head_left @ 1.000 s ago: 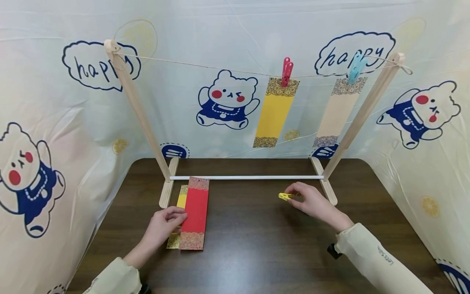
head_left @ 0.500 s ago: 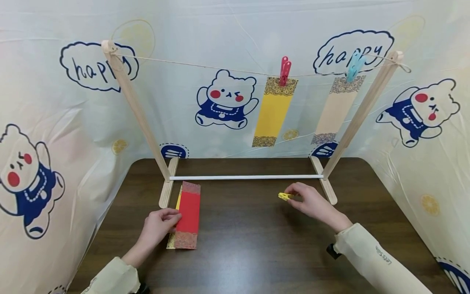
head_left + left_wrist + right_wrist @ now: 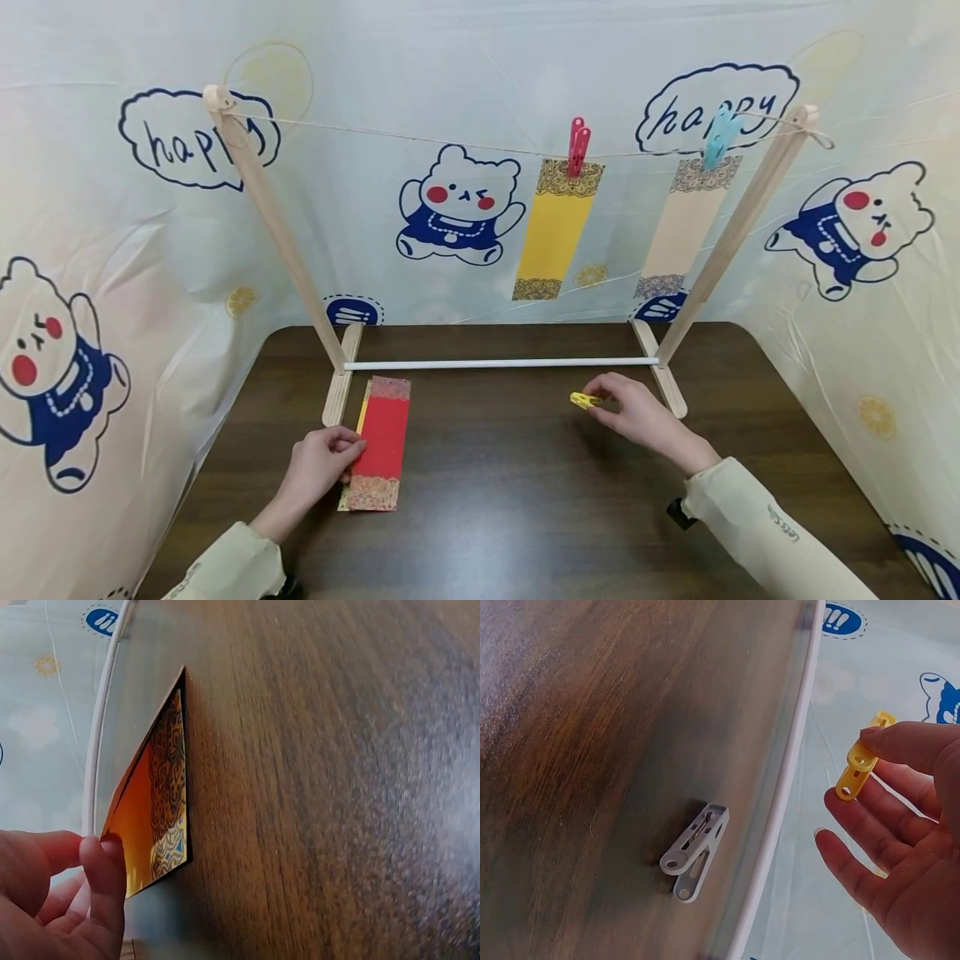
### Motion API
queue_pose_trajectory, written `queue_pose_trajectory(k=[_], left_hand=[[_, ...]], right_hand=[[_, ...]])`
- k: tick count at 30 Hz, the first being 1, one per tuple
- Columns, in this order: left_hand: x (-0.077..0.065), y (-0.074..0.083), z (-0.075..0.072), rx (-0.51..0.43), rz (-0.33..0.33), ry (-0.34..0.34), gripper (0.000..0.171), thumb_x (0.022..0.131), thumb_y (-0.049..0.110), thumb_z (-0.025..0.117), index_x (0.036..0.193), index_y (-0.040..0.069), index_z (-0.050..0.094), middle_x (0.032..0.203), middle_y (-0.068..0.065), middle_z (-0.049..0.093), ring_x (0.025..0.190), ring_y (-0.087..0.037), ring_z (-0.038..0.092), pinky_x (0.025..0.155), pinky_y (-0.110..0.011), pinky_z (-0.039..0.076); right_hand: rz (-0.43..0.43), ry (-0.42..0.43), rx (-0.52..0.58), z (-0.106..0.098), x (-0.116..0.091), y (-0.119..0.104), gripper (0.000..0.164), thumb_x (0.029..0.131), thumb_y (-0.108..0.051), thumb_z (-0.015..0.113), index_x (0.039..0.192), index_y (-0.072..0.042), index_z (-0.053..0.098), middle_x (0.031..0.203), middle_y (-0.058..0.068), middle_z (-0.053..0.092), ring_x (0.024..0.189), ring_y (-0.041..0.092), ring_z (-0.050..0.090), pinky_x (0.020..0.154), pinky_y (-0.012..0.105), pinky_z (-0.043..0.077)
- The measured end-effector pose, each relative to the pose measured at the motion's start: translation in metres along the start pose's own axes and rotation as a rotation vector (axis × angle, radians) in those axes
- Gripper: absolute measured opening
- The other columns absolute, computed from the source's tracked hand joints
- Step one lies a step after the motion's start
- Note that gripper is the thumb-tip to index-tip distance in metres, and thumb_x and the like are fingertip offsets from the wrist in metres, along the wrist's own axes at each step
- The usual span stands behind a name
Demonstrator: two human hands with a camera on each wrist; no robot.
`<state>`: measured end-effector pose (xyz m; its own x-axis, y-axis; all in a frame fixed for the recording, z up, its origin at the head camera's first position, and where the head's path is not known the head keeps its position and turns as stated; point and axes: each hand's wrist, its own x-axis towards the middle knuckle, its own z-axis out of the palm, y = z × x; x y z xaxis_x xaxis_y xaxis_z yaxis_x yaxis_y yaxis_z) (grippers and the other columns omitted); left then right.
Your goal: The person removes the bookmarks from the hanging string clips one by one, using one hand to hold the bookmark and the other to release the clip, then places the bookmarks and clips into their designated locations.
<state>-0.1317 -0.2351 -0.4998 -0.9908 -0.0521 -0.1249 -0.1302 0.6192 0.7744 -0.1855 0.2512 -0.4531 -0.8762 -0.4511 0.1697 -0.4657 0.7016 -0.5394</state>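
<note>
Backdrop cloth: pale, printed with bears, lemon slices and "happy" clouds; covers far side, left and right.

Table: dark wood grain, light patch toward near edge.

Wooden frame: two posts on flat feet, far half of table. White rod joins the posts low down; thin cord runs between their tops.

Hanging, right half of cord: golden banner toward middle, beige banner near right post. Both have patterned ends.

Red strip: left part of table, near side of rod, lace-like band at each end. Overlaps yellow strip, which shows as a sliver along its left. Left wrist view: red tilted above yellow, gap between.

Left hand: thumb and finger narrow, pinching red strip's left edge.

Right hand: near right foot of frame; thumb and index pinch yellow clip, other fingers loosely spread.

Clips, smallest: pink-red clip on golden banner, light blue clip on beige one. Grey clip lies on table beside rod, apart from the yellow.
</note>
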Motion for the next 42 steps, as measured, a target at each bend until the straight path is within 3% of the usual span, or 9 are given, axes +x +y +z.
queue_pose_trajectory(k=[13, 28, 37, 42], left_hand=[[0.010, -0.004, 0.003, 0.175, 0.057, 0.002, 0.015, 0.092, 0.017, 0.080, 0.093, 0.003, 0.074, 0.071, -0.001, 0.067, 0.061, -0.016, 0.055, 0.055, -0.027, 0.048], [0.012, 0.003, 0.005, 0.241, 0.038, -0.037, 0.019, 0.091, 0.016, 0.079, 0.088, 0.005, 0.065, 0.068, -0.001, 0.060, 0.059, -0.017, 0.051, 0.052, -0.029, 0.045], [0.018, 0.009, 0.004, 0.259, 0.007, -0.098, 0.018, 0.092, 0.014, 0.078, 0.088, 0.005, 0.063, 0.069, -0.003, 0.060, 0.059, -0.017, 0.051, 0.053, -0.030, 0.047], [0.014, 0.011, 0.004, 0.271, 0.044, -0.066, 0.016, 0.096, 0.016, 0.072, 0.087, 0.006, 0.065, 0.063, -0.001, 0.057, 0.055, -0.017, 0.049, 0.050, -0.029, 0.043]], right_hand=[[0.023, -0.007, 0.015, -0.002, -0.005, 0.006, 0.020, 0.089, -0.002, 0.080, 0.106, -0.009, 0.071, 0.102, 0.004, 0.070, 0.094, 0.023, 0.067, 0.085, 0.051, 0.059], [0.021, 0.009, 0.001, 0.002, -0.010, 0.010, 0.019, 0.089, -0.004, 0.081, 0.104, -0.010, 0.072, 0.100, 0.000, 0.066, 0.093, 0.019, 0.066, 0.083, 0.045, 0.059], [0.048, -0.033, -0.016, 0.001, -0.016, 0.017, 0.018, 0.090, -0.008, 0.081, 0.105, -0.010, 0.072, 0.101, 0.000, 0.066, 0.092, 0.019, 0.065, 0.084, 0.044, 0.059], [0.048, -0.071, -0.057, 0.003, -0.024, 0.020, 0.019, 0.089, -0.009, 0.082, 0.105, -0.011, 0.072, 0.099, -0.001, 0.066, 0.089, 0.018, 0.063, 0.082, 0.041, 0.059]])
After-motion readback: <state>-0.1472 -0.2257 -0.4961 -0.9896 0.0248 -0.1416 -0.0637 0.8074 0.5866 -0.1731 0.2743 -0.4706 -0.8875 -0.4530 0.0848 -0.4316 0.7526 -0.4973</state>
